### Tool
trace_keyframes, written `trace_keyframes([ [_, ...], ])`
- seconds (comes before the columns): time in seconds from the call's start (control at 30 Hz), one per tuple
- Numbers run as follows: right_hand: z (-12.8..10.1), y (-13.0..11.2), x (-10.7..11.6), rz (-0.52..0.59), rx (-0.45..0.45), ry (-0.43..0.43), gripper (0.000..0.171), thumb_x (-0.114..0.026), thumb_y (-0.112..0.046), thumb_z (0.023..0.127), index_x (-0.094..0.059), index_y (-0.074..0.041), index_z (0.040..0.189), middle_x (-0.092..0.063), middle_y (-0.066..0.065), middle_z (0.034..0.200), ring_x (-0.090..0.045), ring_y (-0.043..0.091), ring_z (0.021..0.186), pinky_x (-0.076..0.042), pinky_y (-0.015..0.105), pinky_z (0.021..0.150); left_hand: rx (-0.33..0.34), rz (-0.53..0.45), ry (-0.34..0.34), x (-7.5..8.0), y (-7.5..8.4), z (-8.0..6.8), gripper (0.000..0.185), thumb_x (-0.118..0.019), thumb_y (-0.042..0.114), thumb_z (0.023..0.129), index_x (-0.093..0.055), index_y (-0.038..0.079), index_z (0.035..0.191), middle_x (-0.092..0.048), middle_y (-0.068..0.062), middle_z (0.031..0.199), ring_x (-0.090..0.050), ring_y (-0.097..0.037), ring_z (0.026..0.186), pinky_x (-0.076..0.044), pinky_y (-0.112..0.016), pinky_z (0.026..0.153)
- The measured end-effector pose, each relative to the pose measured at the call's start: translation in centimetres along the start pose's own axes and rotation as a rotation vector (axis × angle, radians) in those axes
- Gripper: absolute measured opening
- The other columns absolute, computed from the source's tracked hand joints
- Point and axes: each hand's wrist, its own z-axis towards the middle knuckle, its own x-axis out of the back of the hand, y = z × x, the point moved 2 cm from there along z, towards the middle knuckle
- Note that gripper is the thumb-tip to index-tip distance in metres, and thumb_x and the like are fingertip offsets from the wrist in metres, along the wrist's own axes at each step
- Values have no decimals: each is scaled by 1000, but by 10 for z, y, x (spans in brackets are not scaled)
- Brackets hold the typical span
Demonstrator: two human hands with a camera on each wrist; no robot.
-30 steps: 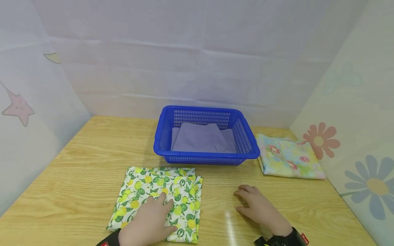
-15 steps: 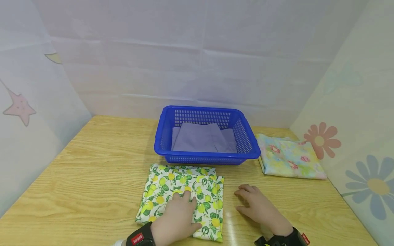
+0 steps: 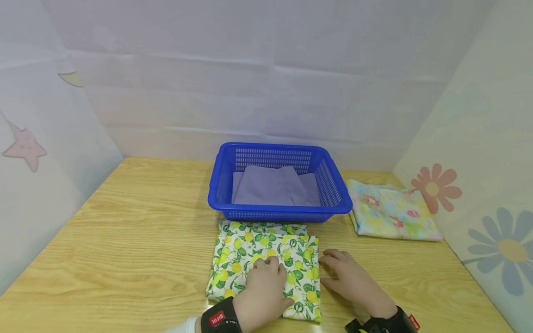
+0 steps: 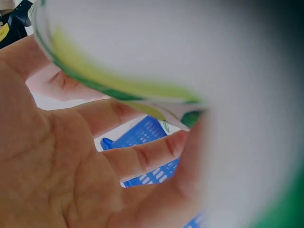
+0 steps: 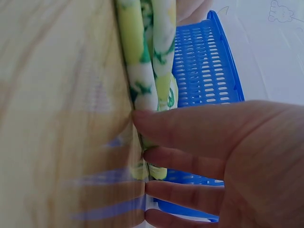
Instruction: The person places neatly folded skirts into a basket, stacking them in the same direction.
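Two hands work at the counter's (image 3: 125, 222) near edge: the left hand (image 3: 262, 296) presses flat on the folded lemon-print cloth (image 3: 266, 259), the right hand (image 3: 350, 280), grip relaxed, touches its right edge. Squaring step, I judge; next, a two-sided lift. Beyond stands the blue plastic basket (image 3: 333, 203).

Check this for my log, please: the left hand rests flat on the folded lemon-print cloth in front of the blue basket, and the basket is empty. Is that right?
One thing is wrong: the blue basket is not empty. The head view shows a folded lavender cloth lying in it. The rest holds: the left hand rests flat on the folded lemon-print cloth in front of the basket.
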Motion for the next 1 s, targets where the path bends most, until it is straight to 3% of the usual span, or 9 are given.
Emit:
trace_keyframes([
  [0.17, -1, 2, -1, -15, 1, 12, 41, -75, -18, 80, -64, -6, 118, -57, 9, 124, -53, 32, 113, -47, 45, 92, 35, 37, -7, 2, 12, 7, 76, -50, 72, 81, -54, 15, 131, -51, -10, 121, -56, -27, 93, -44, -27, 45],
  [0.3, -1, 5, -1, -20, -4, 15, 41, -74, -17, 81, -63, -5, 119, -58, 9, 124, -53, 31, 113, -47, 44, 93, 55, -3, -48, 3, 15, 10, 76, -49, 72, 82, -51, 18, 134, -49, -9, 124, -54, -27, 96, -42, -28, 43],
  [0.47, -1, 7, -2, -14, -27, 12, 40, -73, -17, 82, -63, -3, 119, -58, 10, 124, -53, 31, 113, -47, 45, 93, -7, -157, -59, 11, 6, 11, 70, -53, 65, 84, -52, 16, 134, -51, -11, 121, -55, -29, 98, -51, -33, 59],
  [0.6, -1, 8, 0, 9, -20, 9, 38, -72, -15, 83, -64, -3, 118, -59, 11, 123, -54, 31, 113, -47, 46, 93, -75, -376, -54, 25, -13, 3, 64, -54, 58, 88, -54, 12, 133, -57, -13, 120, -59, -31, 102, -53, -38, 77],
  [0.7, 0, 9, 2, 99, -63, 22, 35, -70, -12, 84, -63, -3, 118, -61, 11, 119, -57, 30, 109, -49, 45, 90, -81, -492, -30, 36, -33, -7, 62, -53, 55, 90, -52, 11, 135, -58, -14, 124, -59, -31, 108, -52, -41, 83],
  [0.83, 3, 9, 6, 260, -178, 66, 38, -66, -12, 87, -58, -2, 123, -63, 11, 114, -62, 25, 97, -53, 39, 81, 18, -601, 46, 39, -67, -21, 64, -52, 50, 93, -47, 3, 137, -55, -22, 127, -55, -37, 115, -49, -50, 90],
  [1.0, 5, 9, 7, 359, -227, 79, 47, -63, -15, 90, -49, -1, 132, -62, 13, 115, -63, 24, 95, -53, 39, 79, 197, -694, 53, 21, -105, -33, 75, -53, 46, 93, -34, -7, 142, -42, -36, 134, -43, -50, 123, -41, -59, 96],
])
